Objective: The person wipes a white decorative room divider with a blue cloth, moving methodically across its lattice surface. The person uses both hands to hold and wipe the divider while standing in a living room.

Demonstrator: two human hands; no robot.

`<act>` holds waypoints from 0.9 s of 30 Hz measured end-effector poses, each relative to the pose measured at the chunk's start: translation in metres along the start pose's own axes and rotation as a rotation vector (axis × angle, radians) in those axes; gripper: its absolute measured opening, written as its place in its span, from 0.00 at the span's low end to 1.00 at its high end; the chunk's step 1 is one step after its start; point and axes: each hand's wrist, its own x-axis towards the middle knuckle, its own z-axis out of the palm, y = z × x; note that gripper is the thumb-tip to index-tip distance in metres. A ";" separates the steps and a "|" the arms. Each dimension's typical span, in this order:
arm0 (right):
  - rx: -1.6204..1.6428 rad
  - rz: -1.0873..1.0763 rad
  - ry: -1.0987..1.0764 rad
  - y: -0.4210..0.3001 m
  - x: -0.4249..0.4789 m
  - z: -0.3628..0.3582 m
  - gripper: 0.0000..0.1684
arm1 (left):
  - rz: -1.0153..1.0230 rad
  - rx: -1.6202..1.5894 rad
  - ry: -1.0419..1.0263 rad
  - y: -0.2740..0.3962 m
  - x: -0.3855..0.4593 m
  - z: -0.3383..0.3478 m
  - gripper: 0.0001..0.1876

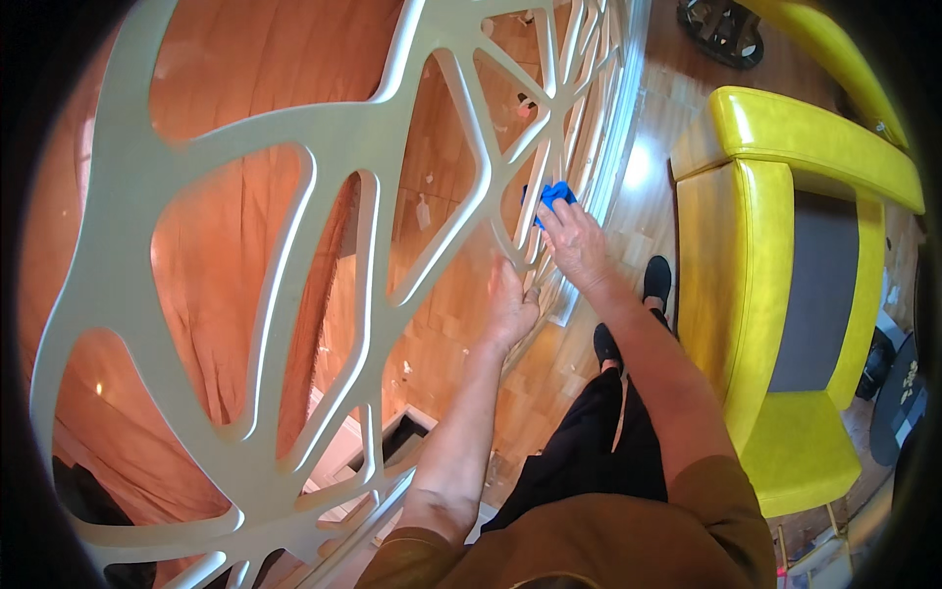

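Observation:
A tall white lattice screen (243, 471) with branching struts and rounded cut-outs stands before me. My right hand (578, 243) pinches a crumpled blue cloth (557, 194) against one of its narrow struts. Lower on the same screen, my left hand (513, 305) is wrapped around a strut, with the thumb on the near side. Its fingertips are partly hidden and a little blurred.
Close on my right stands a yellow upholstered seat (706, 272) with a dark grey panel (817, 294). An orange-brown curtain (294, 51) hangs behind the screen. Small white scraps litter the wood floor (434, 346). A dark object (721, 33) lies at the top right.

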 end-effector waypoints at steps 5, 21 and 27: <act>0.179 0.090 -0.096 -0.020 -0.054 0.030 0.22 | 0.038 -0.077 -0.029 0.005 0.004 -0.007 0.35; 0.821 0.696 -0.273 -0.032 -0.057 0.033 0.24 | -0.109 -0.161 -0.208 -0.004 0.007 -0.009 0.39; 0.974 0.765 -0.299 -0.024 -0.048 0.042 0.20 | -0.029 -0.097 -0.048 0.004 0.006 -0.002 0.29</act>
